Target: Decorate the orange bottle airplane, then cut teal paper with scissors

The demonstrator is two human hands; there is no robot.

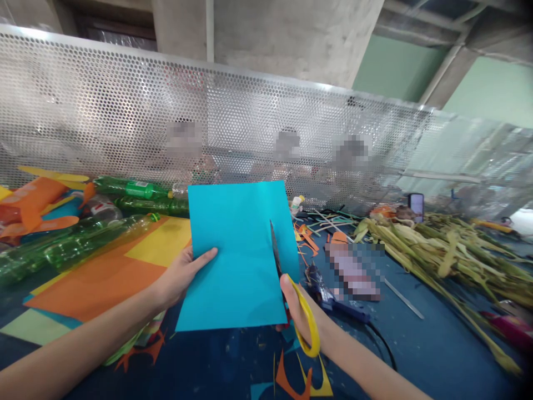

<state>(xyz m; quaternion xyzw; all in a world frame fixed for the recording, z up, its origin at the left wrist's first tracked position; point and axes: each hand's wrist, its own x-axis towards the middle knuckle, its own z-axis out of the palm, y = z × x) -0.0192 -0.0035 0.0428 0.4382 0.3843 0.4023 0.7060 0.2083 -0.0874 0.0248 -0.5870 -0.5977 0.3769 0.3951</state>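
A bright blue sheet of paper (237, 250) is held up in front of me above the table. My left hand (189, 272) pinches its left edge, thumb on the near face and the fingers hidden behind. In my right hand (295, 303) is a pair of scissors (310, 328) with yellow handles. One dark blade lies over the near face along the right part of the sheet, pointing up. The other blade is hidden. Orange and yellow paper offcuts (291, 378) lie below the scissors.
Green plastic bottles (100, 239) and orange and yellow paper sheets (104, 283) lie left. A blue glue gun (337, 303) with a cord, dried corn husks (441, 250) and a propped phone (416, 206) are right. Behind the table stands a perforated metal screen (250, 128), with people beyond it.
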